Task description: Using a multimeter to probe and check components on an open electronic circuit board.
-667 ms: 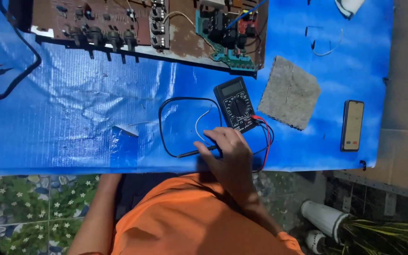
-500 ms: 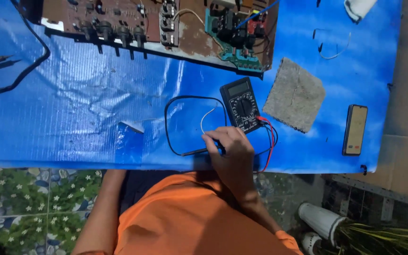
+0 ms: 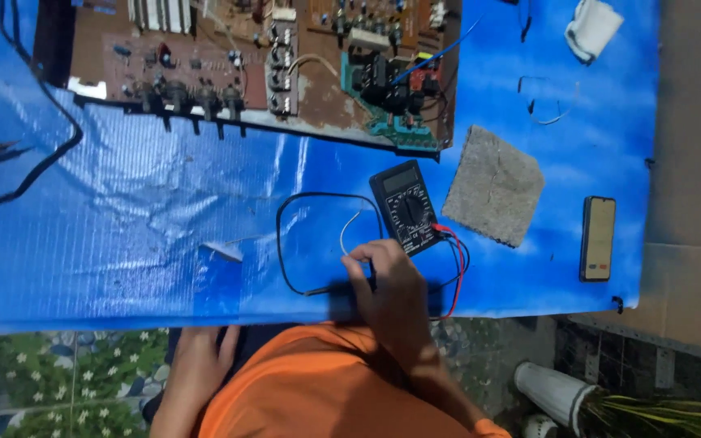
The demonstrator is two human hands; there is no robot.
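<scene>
Right hand (image 3: pixel 391 284) at 6 o'clock on the bench, grip clenched around a slim black test probe (image 3: pixel 342 288). Its looping black lead wire (image 3: pixel 285 235) runs up to the small black rectangular multimeter (image 3: pixel 406 208), just beyond the knuckles at 12 o'clock. Left hand (image 3: pixel 196 365) rests on the lap, relaxed and empty.

Risk: red lead wire (image 3: pixel 456 276) curls under the wrist (a tug could drag the meter). Blue plastic tarpaulin (image 3: pixel 123 243) edge lies close at 6 o'clock; open room toward 9 o'clock.
</scene>
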